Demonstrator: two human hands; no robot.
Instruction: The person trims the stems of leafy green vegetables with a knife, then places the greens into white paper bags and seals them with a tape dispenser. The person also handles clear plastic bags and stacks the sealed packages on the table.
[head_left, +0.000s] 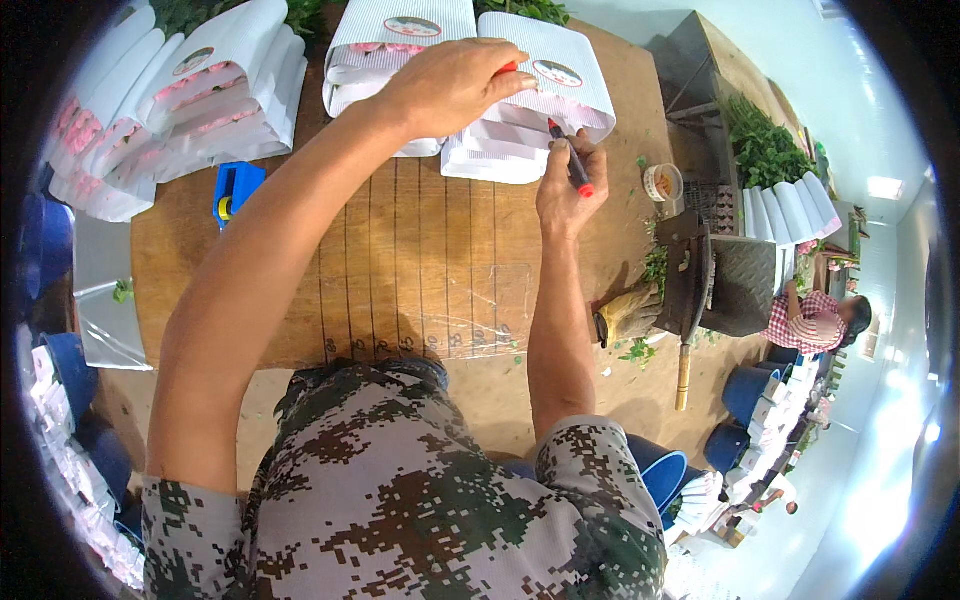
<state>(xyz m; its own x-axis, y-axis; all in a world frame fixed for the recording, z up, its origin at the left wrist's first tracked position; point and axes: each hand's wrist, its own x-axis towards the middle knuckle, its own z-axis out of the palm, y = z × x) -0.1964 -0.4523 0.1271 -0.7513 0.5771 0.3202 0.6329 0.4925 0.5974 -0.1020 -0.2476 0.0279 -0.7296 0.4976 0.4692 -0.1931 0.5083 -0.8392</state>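
Note:
My right hand (571, 180) grips a dark marker pen (576, 166) with a red tip and a red end, at the near side of a paper-wrapped flower bundle (555, 41) bearing an oval label. Over the left edge of that bundle, my left hand (457, 79) holds a small red piece, perhaps the marker's cap, between thumb and fingers. Another wrapped bundle (360, 30) lies partly behind my left hand, pink petals showing at its opening. More wrapped bundles of pink flowers (210, 97) are stacked at the far left.
The wooden table (420, 247) bears ruled, numbered lines. On it are a blue tape dispenser (238, 187), a small round tub (663, 182) and a work glove (628, 316). A metal blade with a wooden handle (683, 375) juts out at the right. A co-worker (814, 319) is farther right, near blue buckets (742, 394).

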